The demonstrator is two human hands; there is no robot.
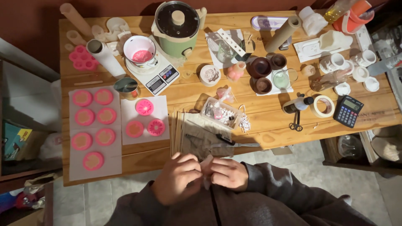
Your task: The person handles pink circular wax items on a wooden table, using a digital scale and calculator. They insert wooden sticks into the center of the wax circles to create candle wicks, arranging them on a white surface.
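Observation:
My left hand and my right hand meet close to my body, below the front edge of the wooden table. Together they pinch a small pale strip between the fingertips; what it is I cannot tell. Just beyond the hands lie a bundle of thin wooden sticks, a sheet of brownish paper and a dark-handled knife.
Round pink moulds lie on white sheets at the left. A scale bears a white cup of pink liquid; a green pot stands behind. Scissors, a tape roll and a calculator lie at right.

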